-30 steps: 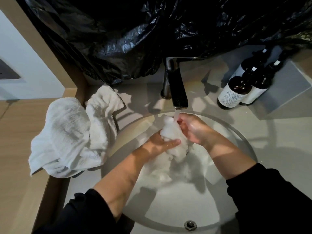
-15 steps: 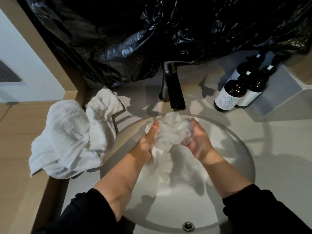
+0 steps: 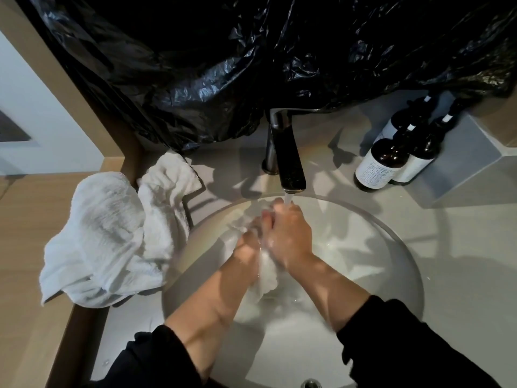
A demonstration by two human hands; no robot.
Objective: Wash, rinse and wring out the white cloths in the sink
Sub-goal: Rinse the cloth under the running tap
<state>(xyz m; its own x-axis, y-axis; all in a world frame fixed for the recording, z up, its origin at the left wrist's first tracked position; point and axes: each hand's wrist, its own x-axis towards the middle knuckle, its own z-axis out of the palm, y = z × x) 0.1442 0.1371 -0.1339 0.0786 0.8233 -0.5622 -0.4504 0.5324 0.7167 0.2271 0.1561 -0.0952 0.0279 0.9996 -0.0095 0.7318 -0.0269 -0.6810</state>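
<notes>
Your left hand and right hand meet at the centre of the frame, both closed tightly round one wet cloth bunched between your palms, its tail hanging into the sink. The tap just above pours a thin stream onto your right knuckles rather than the fabric, so water may likely spray over the rim onto the counter, and the cloth may rinse unevenly. A slack squeeze could let the slippery tail drop towards the drain at the bottom edge. The pile of cloths at centre left hangs over the counter's edge and could slide off if nudged. Most of the held cloth is hidden inside your hands, and your fingers are blurred. Whether soap remains cannot be told. Black plastic sheeting covers the tap's top, and the drain is cut off by the frame.
</notes>
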